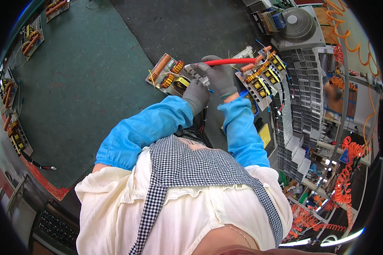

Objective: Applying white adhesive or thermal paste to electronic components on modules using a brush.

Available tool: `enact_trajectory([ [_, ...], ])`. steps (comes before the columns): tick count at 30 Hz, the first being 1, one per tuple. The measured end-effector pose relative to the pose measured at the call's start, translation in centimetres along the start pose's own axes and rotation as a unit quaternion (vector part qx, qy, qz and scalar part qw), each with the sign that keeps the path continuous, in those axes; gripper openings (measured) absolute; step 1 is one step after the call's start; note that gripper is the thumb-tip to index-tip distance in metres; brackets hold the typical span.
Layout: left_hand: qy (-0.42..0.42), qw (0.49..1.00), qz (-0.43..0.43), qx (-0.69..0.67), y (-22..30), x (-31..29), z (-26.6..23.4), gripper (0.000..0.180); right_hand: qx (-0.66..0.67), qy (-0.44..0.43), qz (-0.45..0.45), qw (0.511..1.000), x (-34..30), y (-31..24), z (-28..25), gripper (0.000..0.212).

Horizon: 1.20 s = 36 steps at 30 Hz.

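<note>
My left hand (pixel 196 95), in a grey glove, has its fingers closed at the right end of a circuit board (pixel 164 87) with copper coils, yellow-wound rings and a yellow-and-black transformer. Grey metal pieces (pixel 200 77) show between my two hands. Just above and to the right, my gloved right hand (pixel 220 78) is wrapped round a tool with a long red handle (pixel 230 61). The handle sticks out rightward, and the tool's grey end points left over the board; its exact kind is unclear. To the right lies a second, similar circuit board (pixel 261 78), close to the handle's end.
Several more coil boards (pixel 13 131) line the table's left edge. The tabletop (pixel 81 76) is dark green and black. At the right stand stacked grey metal parts (pixel 304 85), a grey fan (pixel 294 25) and a blue bin (pixel 249 102). Orange coiled hoses (pixel 349 170) hang farther right.
</note>
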<state>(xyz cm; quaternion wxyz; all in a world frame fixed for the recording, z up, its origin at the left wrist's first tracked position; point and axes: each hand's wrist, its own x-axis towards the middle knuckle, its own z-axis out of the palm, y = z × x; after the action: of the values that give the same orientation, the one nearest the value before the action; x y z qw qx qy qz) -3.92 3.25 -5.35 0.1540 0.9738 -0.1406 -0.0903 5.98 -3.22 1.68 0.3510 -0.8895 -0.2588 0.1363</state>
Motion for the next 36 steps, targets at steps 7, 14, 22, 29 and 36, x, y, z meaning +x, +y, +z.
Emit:
enact_trajectory([
  [7, 0.028, 1.0, 0.007, -0.007, 0.0, -0.4, 0.0, 0.022, 0.254, -0.007, 0.049, 0.966, -1.4, -0.2, -1.7, 0.028],
  [14, 0.033, 0.999, 0.008, 0.008, -0.2, -0.5, 0.0, 0.022, 0.218, -0.065, 0.008, 0.974, -2.1, -2.0, -5.6, 0.022],
  [22, -0.011, 1.0, 0.001, 0.022, 0.3, -0.2, -0.6, 0.022, -0.072, -0.09, -0.301, 0.947, 0.3, -2.4, -3.0, 0.012],
  [29, -0.012, 1.0, -0.001, 0.0, 0.0, -0.1, 0.0, 0.023, -0.151, -0.05, -0.283, 0.946, 1.5, -2.7, -1.9, 0.018],
  [36, 0.032, 0.999, 0.011, 0.019, 0.0, 0.8, 1.8, 0.023, -0.128, -0.079, -0.281, 0.948, 1.4, -2.5, -1.7, 0.021],
])
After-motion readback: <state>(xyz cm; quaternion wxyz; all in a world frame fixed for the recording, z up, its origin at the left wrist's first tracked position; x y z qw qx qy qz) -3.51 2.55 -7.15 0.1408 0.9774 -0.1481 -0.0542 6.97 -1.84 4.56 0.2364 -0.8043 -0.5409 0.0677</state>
